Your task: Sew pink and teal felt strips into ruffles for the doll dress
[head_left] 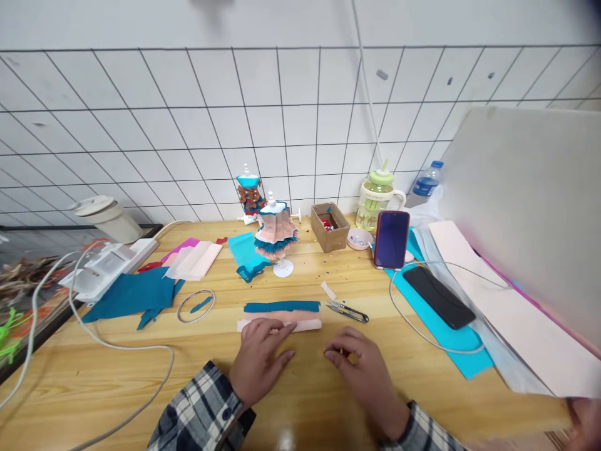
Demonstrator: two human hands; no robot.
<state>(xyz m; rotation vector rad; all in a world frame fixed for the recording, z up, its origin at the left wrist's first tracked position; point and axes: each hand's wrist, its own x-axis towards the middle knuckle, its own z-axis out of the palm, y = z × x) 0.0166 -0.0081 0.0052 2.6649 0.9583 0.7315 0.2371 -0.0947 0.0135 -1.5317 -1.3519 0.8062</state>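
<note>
Layered paper strips lie flat on the wooden table: a dark teal strip (282, 307) behind, a peach strip (282, 315) in the middle and a pale pink strip (310, 325) in front. My left hand (263, 357) rests its fingertips on the pink and peach strips, fingers stretched out and thumb apart. To the right, my right hand (361, 366) is closed in a pinch above the table; whatever its fingertips hold is too small to make out. Thread snips (348, 311) lie just beyond it, beside a small pale paper scrap (328, 290). A mini dress form (277, 235) with a ruffled paper dress stands behind the strips.
Behind stand a second dress form (250, 194), a cardboard box (330, 228), a bead dish (359, 238), a green-lidded bottle (378, 197) and a propped phone (391, 239). Teal paper (136, 294), a ring (196, 305) and a white cable (141, 346) lie left; paper sheets (498, 300) right.
</note>
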